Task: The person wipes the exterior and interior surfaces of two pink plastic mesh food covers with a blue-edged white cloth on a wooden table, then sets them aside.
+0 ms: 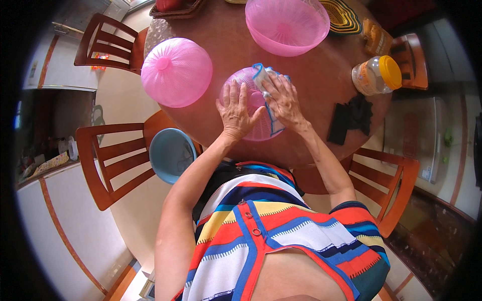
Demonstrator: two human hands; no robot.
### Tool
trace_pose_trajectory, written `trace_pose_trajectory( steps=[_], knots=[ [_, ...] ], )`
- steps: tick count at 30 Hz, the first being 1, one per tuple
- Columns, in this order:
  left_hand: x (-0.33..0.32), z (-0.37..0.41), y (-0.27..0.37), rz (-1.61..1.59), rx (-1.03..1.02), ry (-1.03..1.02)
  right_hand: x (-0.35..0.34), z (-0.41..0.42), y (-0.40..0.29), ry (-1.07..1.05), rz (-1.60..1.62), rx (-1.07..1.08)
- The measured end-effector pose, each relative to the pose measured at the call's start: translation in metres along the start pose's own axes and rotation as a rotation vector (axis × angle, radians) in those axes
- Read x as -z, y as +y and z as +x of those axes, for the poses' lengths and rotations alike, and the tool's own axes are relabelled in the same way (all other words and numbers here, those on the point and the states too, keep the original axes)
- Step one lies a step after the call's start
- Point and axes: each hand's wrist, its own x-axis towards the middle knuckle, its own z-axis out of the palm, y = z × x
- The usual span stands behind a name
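Observation:
A pink plastic mesh basket (pixel 256 126) lies upside down on the round wooden table (pixel 233 49) before me. My left hand (pixel 238 113) rests on its left side with the fingers spread. My right hand (pixel 284 103) presses a white cloth with blue edging (pixel 260 75) against the basket's right side, the fingers bent over the cloth. To the left sits another overturned pink mesh basket (pixel 177 73). Farther back, a larger pink mesh basket (pixel 287 28) stands with its opening upward.
A clear jar with a yellow lid (pixel 372 75), a black phone-like slab (pixel 338 124) and black crumpled material (pixel 360 113) are at the right. Nested coloured baskets (pixel 340 17) lie behind. A blue basin (pixel 172 155) rests on a wooden chair (pixel 113 165) at the left.

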Motion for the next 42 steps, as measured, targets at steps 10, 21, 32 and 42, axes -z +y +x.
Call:
trace_pose_trajectory(
  steps=[10, 21, 32, 42],
  knots=[
    [-0.003, -0.001, -0.002, 0.007, -0.036, -0.004, -0.035, 0.052, 0.053, -0.149, 0.133, 0.055],
    [0.004, 0.001, 0.002, 0.015, -0.014, 0.002, -0.034, 0.092, 0.078, -0.546, 0.788, -0.441],
    [0.003, 0.001, 0.002, 0.025, -0.028, 0.01, -0.031, -0.054, -0.004, 0.353, 0.42, -0.435],
    [0.0, -0.002, -0.002, 0.007, -0.062, -0.007, -0.003, 0.006, 0.013, 0.011, 0.045, 0.002]
  ],
)
